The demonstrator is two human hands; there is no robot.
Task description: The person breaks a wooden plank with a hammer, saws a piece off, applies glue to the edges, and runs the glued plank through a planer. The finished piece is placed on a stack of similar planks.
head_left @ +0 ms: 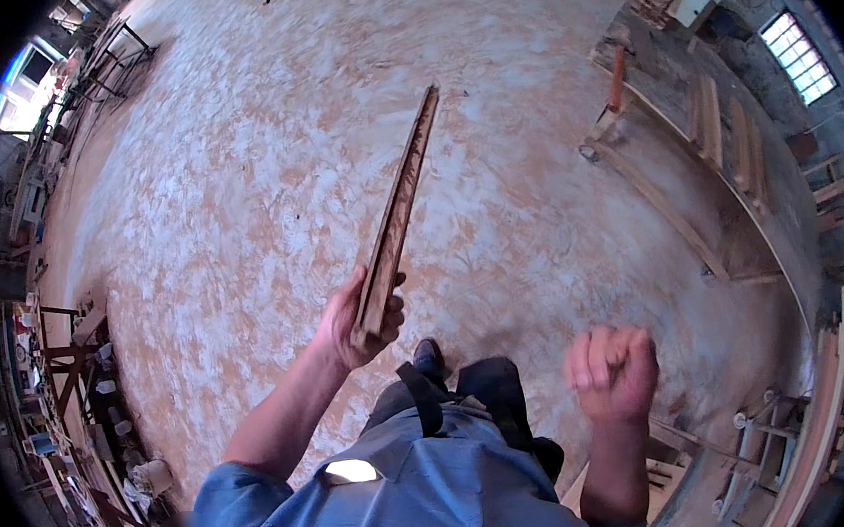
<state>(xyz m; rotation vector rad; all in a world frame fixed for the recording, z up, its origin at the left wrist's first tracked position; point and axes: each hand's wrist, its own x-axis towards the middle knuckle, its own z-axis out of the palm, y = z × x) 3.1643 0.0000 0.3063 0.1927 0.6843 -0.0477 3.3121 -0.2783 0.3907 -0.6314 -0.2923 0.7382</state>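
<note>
2 hands are up over the dusty floor [264, 177]: our left hand [357, 319] grips 1 long wooden strip [399, 210] by its near end, angled far, while our right hand [612, 372] is curled into an empty fist.

a long, narrow wooden strip [397, 210], gripped at its near end, slants up-right, seemingly grooved along one face.
</note>
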